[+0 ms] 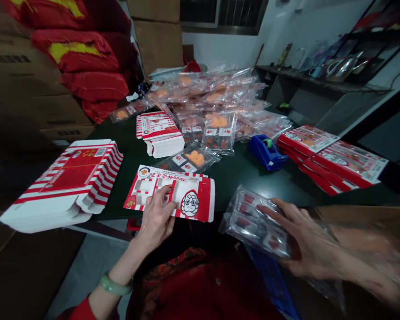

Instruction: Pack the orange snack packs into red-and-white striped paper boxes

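Holding a red-and-white carton [200, 202] in my left hand [156, 215], centre of frame. Fingers bent, index and thumb on its printed face; grip narrow. Carton is flat, over the front edge of the dark table [133, 161].

Right hand [300, 240], lower right: clear plastic packet [245, 222] held, fingers spread across its top face, compartments with red bits visible. Hand partly blurred; underside of that grip hidden.

Rest: stack of striped cartons [76, 171] at left of frame, smaller carton stack [162, 133] just above centre. Packet with orange piece [195, 158] lies just above my carton. Heap of clear packets [216, 93] upper centre. Blue tape dispenser [268, 153] right of centre, beside fanned red cartons [333, 155].
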A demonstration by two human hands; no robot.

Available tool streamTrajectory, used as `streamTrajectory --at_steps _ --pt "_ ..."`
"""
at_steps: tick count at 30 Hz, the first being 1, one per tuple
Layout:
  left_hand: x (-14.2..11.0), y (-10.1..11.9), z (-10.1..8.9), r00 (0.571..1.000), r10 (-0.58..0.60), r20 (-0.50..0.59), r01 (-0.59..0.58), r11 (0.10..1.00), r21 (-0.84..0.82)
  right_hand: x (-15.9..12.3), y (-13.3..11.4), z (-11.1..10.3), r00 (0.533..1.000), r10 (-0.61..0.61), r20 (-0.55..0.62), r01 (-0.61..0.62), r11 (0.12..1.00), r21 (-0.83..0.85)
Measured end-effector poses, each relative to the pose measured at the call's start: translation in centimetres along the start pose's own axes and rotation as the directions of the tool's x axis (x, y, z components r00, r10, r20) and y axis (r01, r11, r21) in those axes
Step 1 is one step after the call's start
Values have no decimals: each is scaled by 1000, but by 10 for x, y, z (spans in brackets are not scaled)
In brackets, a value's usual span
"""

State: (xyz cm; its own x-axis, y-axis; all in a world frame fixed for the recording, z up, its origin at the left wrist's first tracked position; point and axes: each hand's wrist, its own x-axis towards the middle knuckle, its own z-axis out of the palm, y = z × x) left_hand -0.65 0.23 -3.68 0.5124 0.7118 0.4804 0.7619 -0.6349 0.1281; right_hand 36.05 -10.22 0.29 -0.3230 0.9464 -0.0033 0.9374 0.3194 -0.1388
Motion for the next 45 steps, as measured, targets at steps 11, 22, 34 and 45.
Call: streamTrajectory --at_steps 11,22,34,45 --pt "5 4 -17 981 162 106 -145 978 -149 33 -31 8 998 -26 -61 27 1000 10" --pt "52 4 -36 855 386 346 -257 895 -364 25 -30 16 979 -189 78 172 967 188" --pt "118 -7 -50 611 543 576 -309 834 -457 40 -26 30 963 -260 74 249 959 132" --pt "160 -16 -4 441 239 865 -322 942 -96 49 -18 31 948 -317 -36 319 946 60"
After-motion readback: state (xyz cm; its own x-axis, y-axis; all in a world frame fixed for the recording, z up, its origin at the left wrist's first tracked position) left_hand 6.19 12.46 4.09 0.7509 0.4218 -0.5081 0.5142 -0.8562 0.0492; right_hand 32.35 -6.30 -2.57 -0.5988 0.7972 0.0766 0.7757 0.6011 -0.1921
